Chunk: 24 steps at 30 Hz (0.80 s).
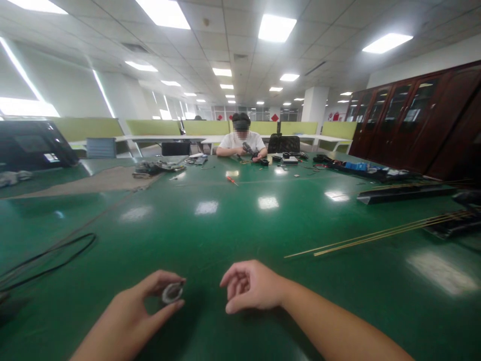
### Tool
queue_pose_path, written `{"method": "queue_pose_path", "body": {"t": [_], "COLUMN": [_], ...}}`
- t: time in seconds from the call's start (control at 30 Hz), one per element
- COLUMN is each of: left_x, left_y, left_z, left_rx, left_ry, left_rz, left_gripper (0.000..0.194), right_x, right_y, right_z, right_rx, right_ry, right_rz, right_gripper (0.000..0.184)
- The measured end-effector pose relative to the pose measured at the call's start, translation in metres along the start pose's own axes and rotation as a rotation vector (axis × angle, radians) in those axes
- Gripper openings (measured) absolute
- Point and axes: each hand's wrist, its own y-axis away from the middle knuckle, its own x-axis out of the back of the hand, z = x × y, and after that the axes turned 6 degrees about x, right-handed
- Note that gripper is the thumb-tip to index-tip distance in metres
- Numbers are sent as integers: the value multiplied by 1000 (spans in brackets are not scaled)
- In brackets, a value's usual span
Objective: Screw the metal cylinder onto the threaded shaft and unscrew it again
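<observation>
Near the front of the green tabletop (pixel 240 225), my left hand (pixel 139 306) grips a small round grey-and-white ring-shaped piece (pixel 173 293) between thumb and fingers. The piece is blurred, so its exact kind does not show. To its right, my right hand (pixel 257 288) hovers with its fingers loosely curled and the thumb apart from them. Nothing is visible in that hand. A gap of table separates the two hands.
Thin brass-coloured rods (pixel 361 238) stretch in from the right, with a black channel (pixel 406 193) behind them. A black cable (pixel 71 253) curves at left. An orange screwdriver (pixel 232 180) lies farther off. Across the table a person (pixel 242 140) handles a dark tool.
</observation>
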Motion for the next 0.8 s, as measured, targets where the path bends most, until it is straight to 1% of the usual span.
{"method": "queue_pose_path", "body": {"t": [0.03, 0.07, 0.1, 0.17, 0.23, 0.3, 0.37, 0.47, 0.6, 0.67, 0.8], "left_x": [-9, -18, -26, -43, -56, -66, -71, -75, -78, -80, -81], "left_y": [-11, -20, -29, -42, -50, -54, -56, -57, -57, -58, -57], "left_z": [12, 24, 35, 51, 56, 52, 43, 32, 27, 26, 24], "left_rx": [-46, -92, -133, -189, -217, -227, -218, -165, -85, -63, -45], "left_ry": [15, 32, 45, 74, 93, 110, 143, 240, 362, 378, 309], "left_rz": [-97, -150, -187, -225, -254, -276, -292, -334, -377, -381, -364], "left_gripper": [31, 29, 27, 25, 25, 26, 26, 31, 38, 35, 24], "right_x": [3, 7, 12, 19, 22, 22, 21, 19, 19, 18, 15], "right_y": [1, 3, 5, 9, 12, 12, 10, 4, -1, 0, 2], "right_z": [-2, -4, -7, -11, -14, -14, -12, -6, 0, 1, -1], "right_rx": [55, 115, 168, 229, 201, 165, 153, 148, 124, 113, 122], "right_ry": [95, 206, 323, 546, 670, 765, 814, 804, 733, 728, 766], "right_rz": [71, 132, 164, 165, 148, 135, 145, 172, 197, 190, 193], "right_gripper": [55, 51, 51, 58, 63, 55, 47, 45, 47, 47, 40]}}
